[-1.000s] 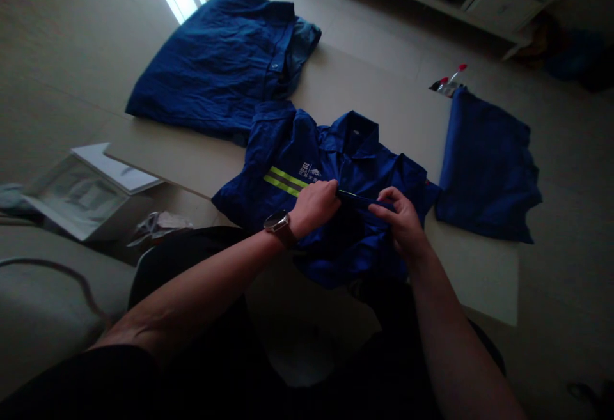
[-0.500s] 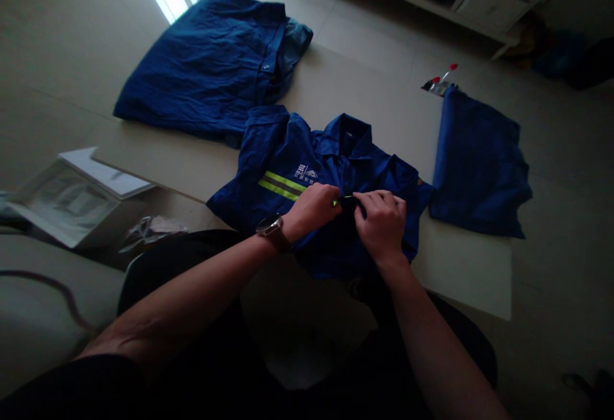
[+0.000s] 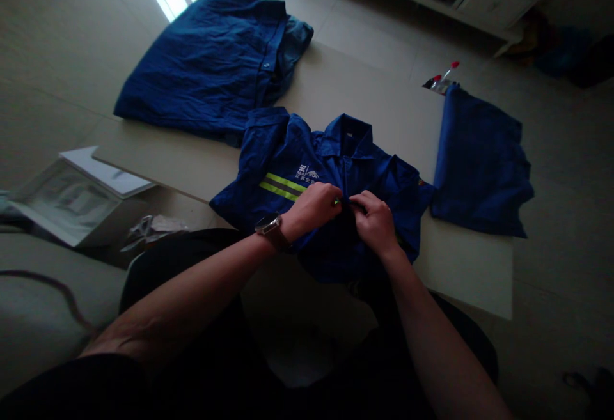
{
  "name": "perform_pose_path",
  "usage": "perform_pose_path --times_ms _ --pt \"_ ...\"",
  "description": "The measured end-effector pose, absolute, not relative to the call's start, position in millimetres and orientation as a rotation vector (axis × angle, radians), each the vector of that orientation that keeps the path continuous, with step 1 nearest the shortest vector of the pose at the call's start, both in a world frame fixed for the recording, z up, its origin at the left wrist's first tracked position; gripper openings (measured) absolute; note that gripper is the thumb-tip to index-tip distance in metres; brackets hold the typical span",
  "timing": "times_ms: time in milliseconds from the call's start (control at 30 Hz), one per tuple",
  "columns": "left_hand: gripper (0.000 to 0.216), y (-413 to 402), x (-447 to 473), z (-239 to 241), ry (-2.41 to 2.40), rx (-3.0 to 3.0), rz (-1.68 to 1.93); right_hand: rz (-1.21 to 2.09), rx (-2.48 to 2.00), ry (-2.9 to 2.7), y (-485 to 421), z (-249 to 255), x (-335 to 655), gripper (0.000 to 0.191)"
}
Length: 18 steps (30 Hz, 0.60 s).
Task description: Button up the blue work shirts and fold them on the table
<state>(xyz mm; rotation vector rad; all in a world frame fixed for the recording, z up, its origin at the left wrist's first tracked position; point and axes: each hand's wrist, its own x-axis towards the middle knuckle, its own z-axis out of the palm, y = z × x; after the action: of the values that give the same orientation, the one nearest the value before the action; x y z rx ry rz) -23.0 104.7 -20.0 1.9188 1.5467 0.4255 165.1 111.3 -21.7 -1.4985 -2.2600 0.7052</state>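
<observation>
A blue work jacket (image 3: 330, 145) lies front up before me, its collar pointing away. It has a yellow-green reflective stripe and white lettering on the chest. At the front opening, my left hand (image 3: 314, 208), with a watch on its wrist, pinches the jacket's edge. My right hand (image 3: 375, 223) grips the other side of the opening, fingers bent close together. A small gap separates the two hands. The fingertips hide the exact spot they hold, and any button there cannot be made out.
The jacket lies on a pale table (image 3: 480, 273). Blue folded clothes (image 3: 201, 62) are at the far left, and another blue folded garment (image 3: 480, 161) hangs over the right edge. Red-capped bottles (image 3: 446, 78) stand behind it. A white box (image 3: 62, 199) is at left, a low cabinet (image 3: 494, 4) beyond.
My right hand has shifted slightly left and its fingers have curled in more tightly at the jacket's opening. The left hand stays nearly in place.
</observation>
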Motion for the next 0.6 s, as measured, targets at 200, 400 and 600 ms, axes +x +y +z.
perform_pose_path --times_ms 200,400,600 --pt "0.018 103.8 -22.4 -14.6 1.513 1.968 0.413 0.669 -1.623 -2.162 109.6 -24.5 160.5 0.016" --pt "0.018 99.5 -20.2 -13.5 1.432 1.999 0.357 0.499 -1.671 -2.111 116.2 -29.1 160.4 0.019" --pt "0.015 97.5 -26.0 -13.4 1.452 1.981 0.188 0.538 -1.487 -2.091 122.0 -23.5 162.4 0.016"
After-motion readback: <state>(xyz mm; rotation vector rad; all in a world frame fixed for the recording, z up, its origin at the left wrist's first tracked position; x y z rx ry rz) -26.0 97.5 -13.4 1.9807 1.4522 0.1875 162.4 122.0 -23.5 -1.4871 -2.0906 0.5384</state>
